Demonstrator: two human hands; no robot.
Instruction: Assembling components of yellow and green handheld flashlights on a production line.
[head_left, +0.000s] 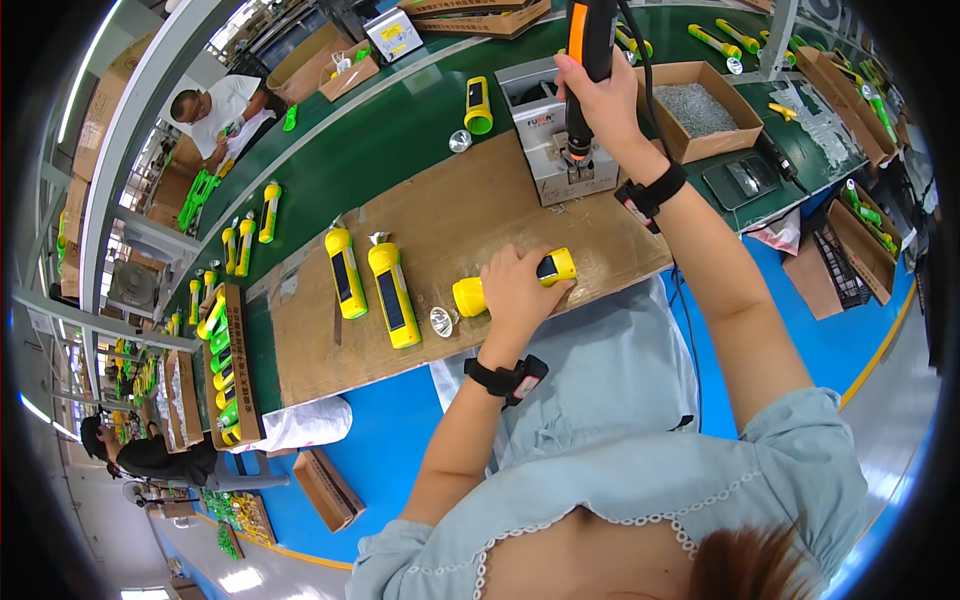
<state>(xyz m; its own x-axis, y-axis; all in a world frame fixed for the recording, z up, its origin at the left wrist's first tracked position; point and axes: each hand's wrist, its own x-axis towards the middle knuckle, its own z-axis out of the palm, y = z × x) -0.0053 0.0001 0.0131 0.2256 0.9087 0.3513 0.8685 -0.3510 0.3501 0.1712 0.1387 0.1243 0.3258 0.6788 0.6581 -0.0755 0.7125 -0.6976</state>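
My left hand (pixel 516 290) is closed over a yellow flashlight (pixel 468 297) lying on the brown cardboard sheet (pixel 300 300). A dark panel shows on the flashlight beside my thumb. My right hand (pixel 605 100) grips an upright black and orange electric screwdriver (pixel 590 50). Its tip points down at the front of a grey screw-feeder box (pixel 565 150). Whether the tip touches a screw is too small to tell. Left of my left hand, a shiny reflector (pixel 441 322) rests near two yellow flashlights, one closer (pixel 394 297) and one farther left (pixel 346 274), both with dark panels.
An open carton of small screws (pixel 697 108) stands right of the feeder. A black scale-like device (pixel 741 182) lies beyond it. Another yellow flashlight (pixel 479 106) and reflector (pixel 460 141) sit on the green bench. At left is a carton of flashlights (pixel 236 370). A co-worker (pixel 222 115) sits across the bench.
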